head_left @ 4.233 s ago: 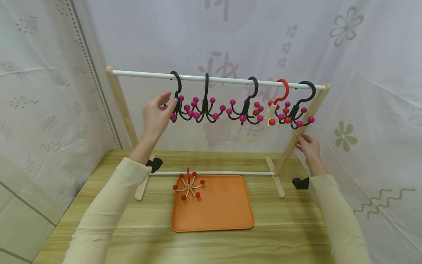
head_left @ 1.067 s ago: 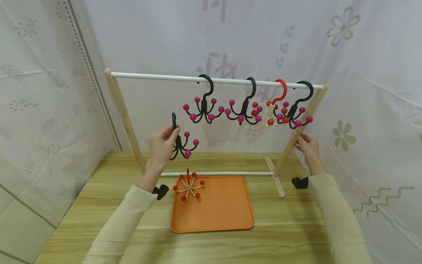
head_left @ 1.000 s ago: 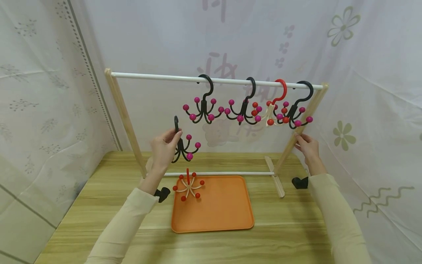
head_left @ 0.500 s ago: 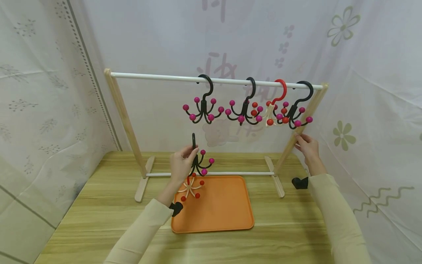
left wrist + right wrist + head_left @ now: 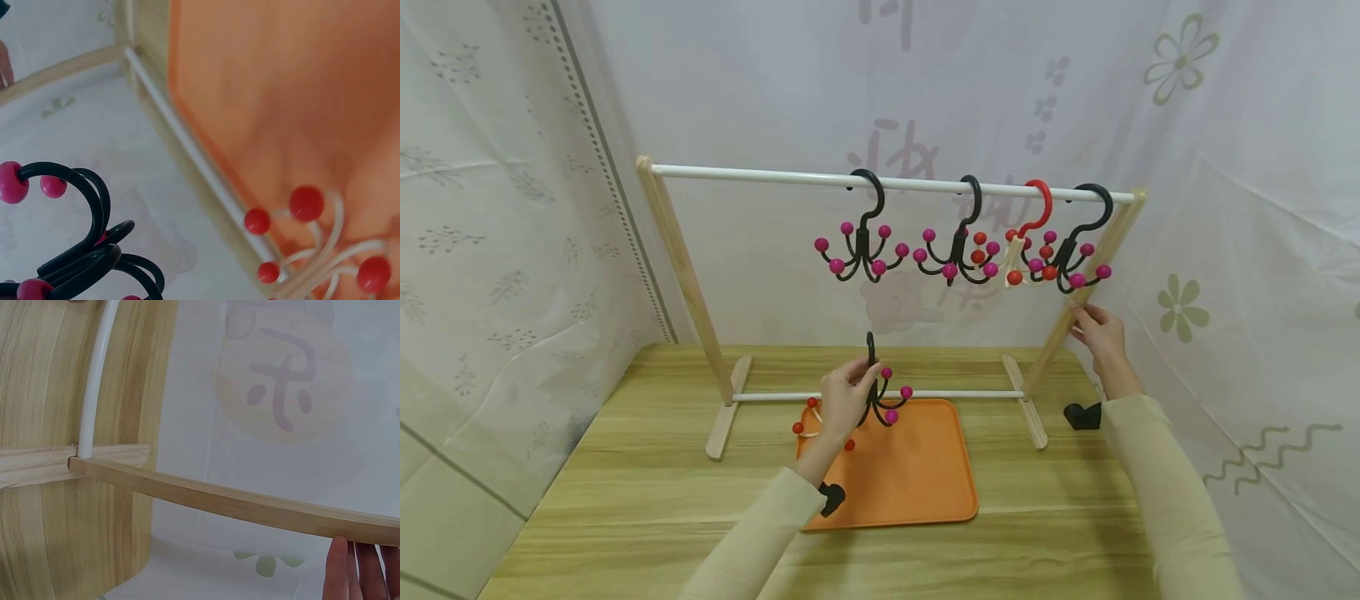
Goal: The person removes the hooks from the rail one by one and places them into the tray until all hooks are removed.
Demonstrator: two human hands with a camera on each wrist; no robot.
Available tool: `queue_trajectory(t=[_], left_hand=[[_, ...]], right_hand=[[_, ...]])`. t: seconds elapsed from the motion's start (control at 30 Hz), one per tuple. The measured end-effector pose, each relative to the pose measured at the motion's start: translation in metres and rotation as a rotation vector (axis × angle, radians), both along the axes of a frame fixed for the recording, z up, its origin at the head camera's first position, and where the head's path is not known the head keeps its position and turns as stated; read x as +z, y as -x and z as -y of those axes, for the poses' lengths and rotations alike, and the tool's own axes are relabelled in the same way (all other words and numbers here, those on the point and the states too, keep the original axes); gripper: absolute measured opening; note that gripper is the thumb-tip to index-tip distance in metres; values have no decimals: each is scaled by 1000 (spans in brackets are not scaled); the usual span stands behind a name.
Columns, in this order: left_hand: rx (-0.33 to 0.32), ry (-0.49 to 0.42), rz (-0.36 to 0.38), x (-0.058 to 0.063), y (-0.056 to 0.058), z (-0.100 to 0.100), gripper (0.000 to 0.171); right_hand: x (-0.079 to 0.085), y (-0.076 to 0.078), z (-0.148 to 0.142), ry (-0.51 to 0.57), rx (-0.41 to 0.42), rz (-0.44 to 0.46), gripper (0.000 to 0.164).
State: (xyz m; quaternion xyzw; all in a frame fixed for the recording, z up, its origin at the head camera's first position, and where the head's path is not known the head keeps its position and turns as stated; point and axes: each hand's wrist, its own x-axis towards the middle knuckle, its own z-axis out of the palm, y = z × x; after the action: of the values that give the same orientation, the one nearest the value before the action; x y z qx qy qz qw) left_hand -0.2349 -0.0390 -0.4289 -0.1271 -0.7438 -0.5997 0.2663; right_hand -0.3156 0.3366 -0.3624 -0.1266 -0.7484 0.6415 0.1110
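Note:
In the head view, my left hand (image 5: 844, 400) pinches a black claw hanger (image 5: 871, 346) just below its hook. The hanger is upright over the orange tray (image 5: 925, 475), its curved arms tipped with magenta balls. A cream claw hanger (image 5: 306, 203) with red balls sits at the tray's left side, partly hidden behind my left hand in the head view. On the right, my right hand (image 5: 1103, 337) grips the rack's wooden post (image 5: 1063, 329). The right wrist view shows the fingertips (image 5: 338, 550) at the post's edge.
From the rack's white top rail (image 5: 752, 174) hang a black hanger (image 5: 862, 242), another black hanger (image 5: 957, 248), a red-hooked hanger (image 5: 1040, 204) and a black hanger (image 5: 1066, 252) by the right post. A lower white bar (image 5: 962, 393) runs behind the tray.
My left hand took the leftmost black hanger off the rail and carried it down and right, over the tray. My right hand stays on the post.

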Motion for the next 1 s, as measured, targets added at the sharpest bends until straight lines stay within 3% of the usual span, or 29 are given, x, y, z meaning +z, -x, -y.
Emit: queue_trajectory(t=[0.27,0.53,0.7,1.0], left_hand=[[-6,-9,110,-21,-1,-9,12],[46,43,101,-41,2,-12,11],[107,82,145,-49,2,-13,12],[113,76,207,-58,0,-14,21]], right_hand=[[0,0,0,21,1,-4,65],[0,-2,1,13,4,-3,65],[1,-2,1,-5,10,-2,66],[0,-2,1,-13,16,4,68]])
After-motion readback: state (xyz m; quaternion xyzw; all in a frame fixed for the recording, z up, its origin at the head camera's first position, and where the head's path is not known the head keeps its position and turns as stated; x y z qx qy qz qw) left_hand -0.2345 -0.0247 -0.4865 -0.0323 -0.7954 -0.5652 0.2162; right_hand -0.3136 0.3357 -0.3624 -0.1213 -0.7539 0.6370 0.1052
